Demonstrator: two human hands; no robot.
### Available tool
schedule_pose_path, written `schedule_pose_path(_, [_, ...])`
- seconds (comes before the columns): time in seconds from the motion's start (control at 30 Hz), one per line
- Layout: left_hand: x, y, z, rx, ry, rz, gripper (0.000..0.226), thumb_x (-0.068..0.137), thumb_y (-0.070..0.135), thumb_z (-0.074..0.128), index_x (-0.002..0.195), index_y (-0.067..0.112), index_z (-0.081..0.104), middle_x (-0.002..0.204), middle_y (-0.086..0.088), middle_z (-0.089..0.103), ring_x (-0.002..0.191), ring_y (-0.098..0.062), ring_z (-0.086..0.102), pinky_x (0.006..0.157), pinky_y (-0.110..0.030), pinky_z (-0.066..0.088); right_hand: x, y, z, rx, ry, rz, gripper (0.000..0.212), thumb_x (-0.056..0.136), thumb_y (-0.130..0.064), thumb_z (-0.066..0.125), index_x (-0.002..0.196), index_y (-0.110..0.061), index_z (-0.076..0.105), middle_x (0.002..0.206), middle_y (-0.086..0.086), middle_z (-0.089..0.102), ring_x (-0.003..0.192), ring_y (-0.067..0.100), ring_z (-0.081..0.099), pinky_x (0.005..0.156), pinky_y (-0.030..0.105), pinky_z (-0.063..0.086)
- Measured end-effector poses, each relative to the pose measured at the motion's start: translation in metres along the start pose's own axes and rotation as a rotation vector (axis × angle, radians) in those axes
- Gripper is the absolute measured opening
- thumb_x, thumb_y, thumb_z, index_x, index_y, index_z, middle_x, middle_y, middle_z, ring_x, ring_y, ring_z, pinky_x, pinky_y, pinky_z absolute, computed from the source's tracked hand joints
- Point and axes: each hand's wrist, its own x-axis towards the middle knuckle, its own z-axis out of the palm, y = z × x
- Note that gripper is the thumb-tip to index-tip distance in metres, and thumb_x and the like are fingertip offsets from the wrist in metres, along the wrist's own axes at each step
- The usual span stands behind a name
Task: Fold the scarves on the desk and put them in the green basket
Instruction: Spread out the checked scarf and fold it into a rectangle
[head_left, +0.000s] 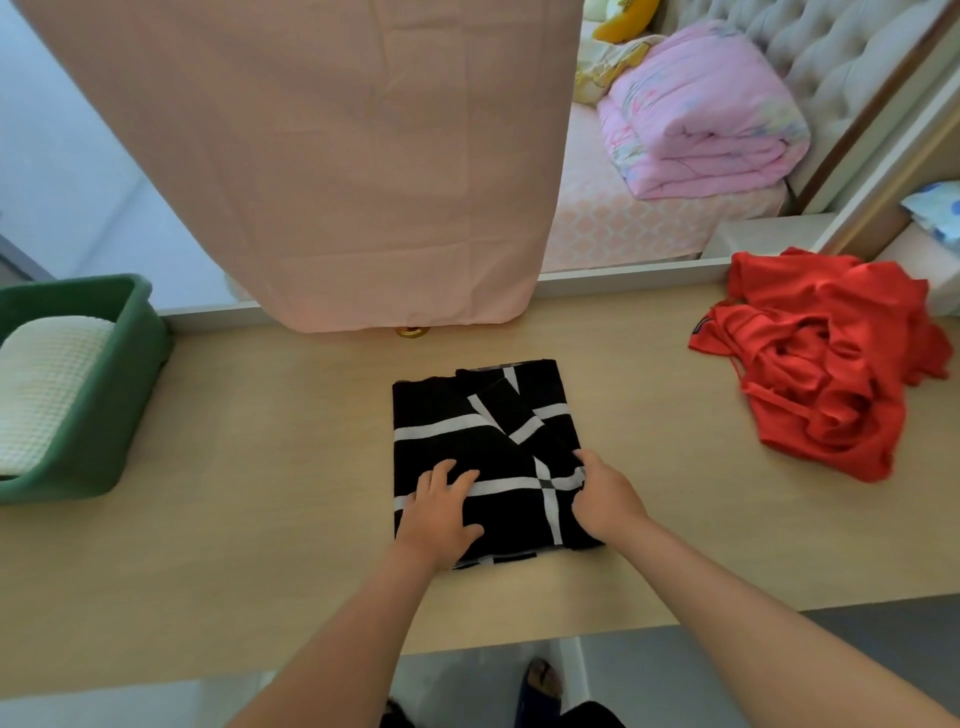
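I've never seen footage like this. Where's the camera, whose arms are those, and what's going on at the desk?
There is no machine here. A person wears a camera on the head, and it looks down at their own hands. On the desk lies a folded black scarf with white stripes. The left hand presses flat on it. The right hand curls its fingers at the scarf's right edge. A crumpled red scarf lies apart, to the right. The green basket on the left holds a white cloth.

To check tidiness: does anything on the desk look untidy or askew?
Yes: the red scarf lies crumpled at the desk's right end, unfolded. The black checked scarf's top flap sits slanted.
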Motion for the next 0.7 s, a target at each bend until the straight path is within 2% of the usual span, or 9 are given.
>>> schedule_pose_path(0.1, [0.002, -0.004, -0.006, 0.002, 0.016, 0.001, 0.075, 0.081, 0.048, 0.066, 0.147, 0.033, 0.032, 0.151, 0.001, 0.021, 0.138, -0.024, 0.023, 0.112, -0.041, 0.030, 0.002, -0.003, -0.006, -0.251, 0.028, 0.009, 0.067, 0.086, -0.008, 0.051, 0.148, -0.022, 0.033, 0.133, 0.003, 0.055, 0.114, 0.025, 0.058, 0.078, 0.031, 0.047])
schedule_pose_path(0.2, [0.010, -0.010, -0.015, -0.018, 0.117, 0.041, 0.053, 0.086, 0.047, 0.061, 0.135, 0.033, 0.047, 0.136, 0.005, 0.036, 0.124, -0.018, 0.036, 0.103, -0.032, 0.035, 0.014, -0.021, -0.012, -0.407, 0.062, -0.063, 0.067, 0.083, -0.017, 0.058, 0.145, -0.024, 0.034, 0.131, 0.005, 0.047, 0.115, 0.025, 0.052, 0.090, 0.035, 0.047])
schedule_pose_path(0.27, [0.021, -0.015, -0.024, -0.065, 0.213, 0.070, 0.039, 0.092, 0.038, 0.058, 0.129, 0.030, 0.053, 0.128, 0.006, 0.044, 0.119, -0.016, 0.042, 0.099, -0.030, 0.038, 0.028, -0.038, -0.016, -0.331, 0.088, -0.122, 0.059, 0.085, -0.014, 0.055, 0.142, -0.023, 0.040, 0.131, 0.005, 0.047, 0.117, 0.026, 0.049, 0.093, 0.036, 0.045])
schedule_pose_path(0.37, [0.043, -0.019, -0.038, -0.092, 0.328, 0.102, 0.033, 0.096, 0.029, 0.053, 0.129, 0.025, 0.054, 0.125, 0.004, 0.049, 0.113, -0.016, 0.046, 0.094, -0.029, 0.042, 0.059, -0.061, -0.017, -0.254, 0.066, -0.189, 0.053, 0.091, -0.010, 0.046, 0.144, -0.019, 0.042, 0.135, 0.007, 0.049, 0.122, 0.028, 0.048, 0.097, 0.039, 0.045])
schedule_pose_path(0.47, [0.065, -0.021, -0.046, -0.073, 0.383, 0.138, 0.037, 0.096, 0.027, 0.051, 0.133, 0.023, 0.050, 0.126, 0.003, 0.049, 0.112, -0.017, 0.045, 0.092, -0.030, 0.041, 0.087, -0.075, -0.012, -0.223, 0.029, -0.161, 0.048, 0.099, -0.023, 0.045, 0.145, -0.013, 0.040, 0.135, 0.010, 0.053, 0.121, 0.031, 0.052, 0.098, 0.043, 0.047])
schedule_pose_path(0.57, [0.081, -0.023, -0.048, -0.071, 0.424, 0.142, 0.042, 0.096, 0.024, 0.051, 0.137, 0.019, 0.047, 0.129, 0.000, 0.049, 0.116, -0.019, 0.044, 0.096, -0.034, 0.042, 0.105, -0.079, -0.007, -0.168, -0.009, -0.054, 0.050, 0.099, -0.036, 0.050, 0.143, -0.013, 0.043, 0.134, 0.007, 0.056, 0.122, 0.029, 0.053, 0.098, 0.041, 0.047])
schedule_pose_path(0.63, [0.086, -0.024, -0.046, -0.044, 0.452, 0.126, 0.043, 0.096, 0.025, 0.050, 0.138, 0.018, 0.046, 0.131, -0.001, 0.049, 0.119, -0.021, 0.044, 0.097, -0.035, 0.041, 0.113, -0.077, -0.004, -0.092, -0.096, -0.033, 0.031, 0.096, -0.036, 0.056, 0.121, -0.018, 0.057, 0.107, 0.001, 0.062, 0.108, 0.023, 0.058, 0.092, 0.037, 0.046])
schedule_pose_path(0.67, [0.087, -0.024, -0.045, -0.039, 0.465, 0.113, 0.044, 0.097, 0.026, 0.050, 0.139, 0.017, 0.045, 0.133, -0.001, 0.048, 0.121, -0.022, 0.043, 0.097, -0.036, 0.040, 0.115, -0.075, -0.004, -0.027, -0.113, -0.051, 0.015, 0.096, -0.033, 0.058, 0.102, -0.019, 0.057, 0.089, -0.002, 0.059, 0.093, 0.020, 0.059, 0.084, 0.035, 0.047])
schedule_pose_path(0.7, [0.089, -0.024, -0.045, -0.044, 0.471, 0.097, 0.045, 0.098, 0.028, 0.049, 0.141, 0.015, 0.043, 0.135, -0.002, 0.047, 0.123, -0.023, 0.042, 0.099, -0.036, 0.039, 0.116, -0.075, -0.006, 0.047, -0.095, -0.075, 0.014, 0.097, -0.028, 0.057, 0.090, -0.017, 0.055, 0.080, -0.003, 0.055, 0.081, 0.017, 0.057, 0.075, 0.034, 0.045])
